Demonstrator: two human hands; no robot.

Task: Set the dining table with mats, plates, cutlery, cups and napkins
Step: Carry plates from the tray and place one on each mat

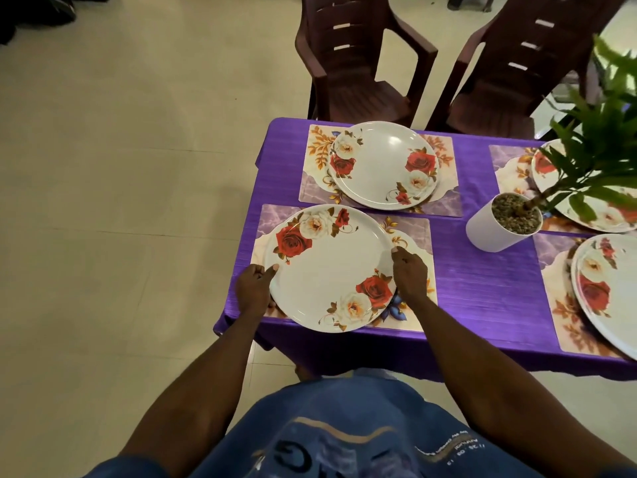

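Note:
A white plate with red and white roses (331, 270) lies on the near left floral mat (418, 236). My left hand (253, 288) grips its left rim, thumb on top. My right hand (408, 274) holds its right rim. A second rose plate (379, 163) rests on the far left mat (313, 157). Two more plates, one at the far right (544, 167) and one at the near right (606, 291), sit on mats and are partly cut off by the frame's right edge.
The table wears a purple cloth (482, 281). A white pot with a green plant (499, 229) stands mid-table, its leaves hanging over the far right plate. Two dark brown plastic chairs (358, 63) stand at the far side. Pale tiled floor lies to the left.

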